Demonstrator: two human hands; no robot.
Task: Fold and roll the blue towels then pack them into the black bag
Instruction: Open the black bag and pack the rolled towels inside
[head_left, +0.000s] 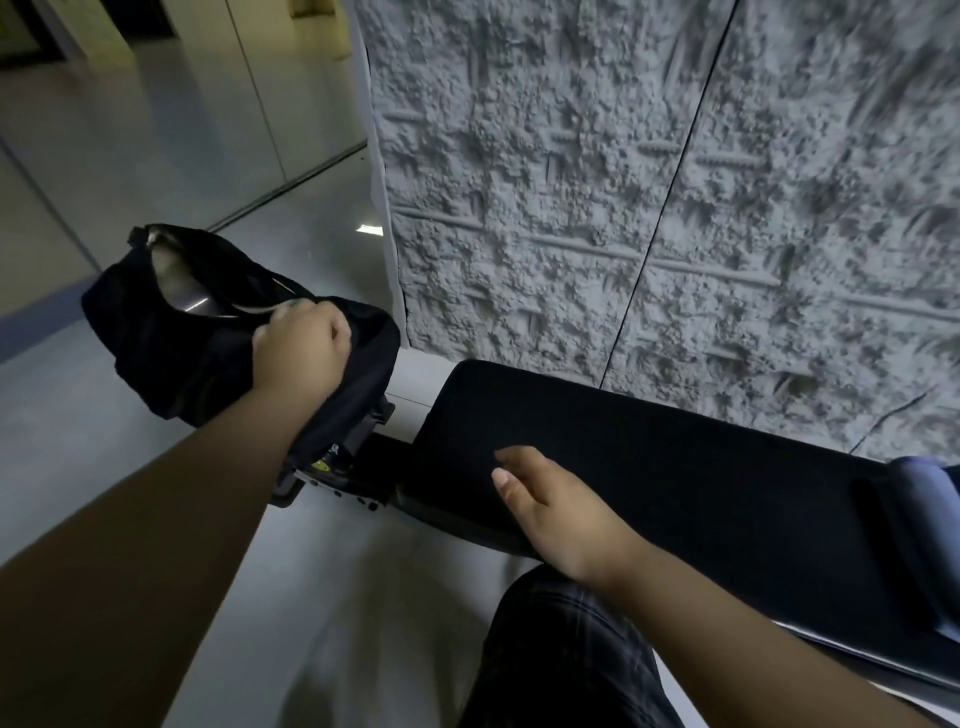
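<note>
The black bag (171, 332) sits at the left end of a black padded bench (675, 467), its mouth open and facing up. My left hand (301, 348) grips the bag's near edge at the opening. Over the bench's front edge, my right hand (550, 509) hovers with relaxed fingers and holds nothing. A blue towel (930, 478) shows only as a rolled end at the far right edge of the view, lying on the bench.
A rough grey textured wall (649, 182) rises right behind the bench. Pale glossy floor (130, 182) spreads to the left and toward me. My dark-trousered knee (561, 649) is below the bench edge. A metal bench bracket (337, 478) sticks out under the bag.
</note>
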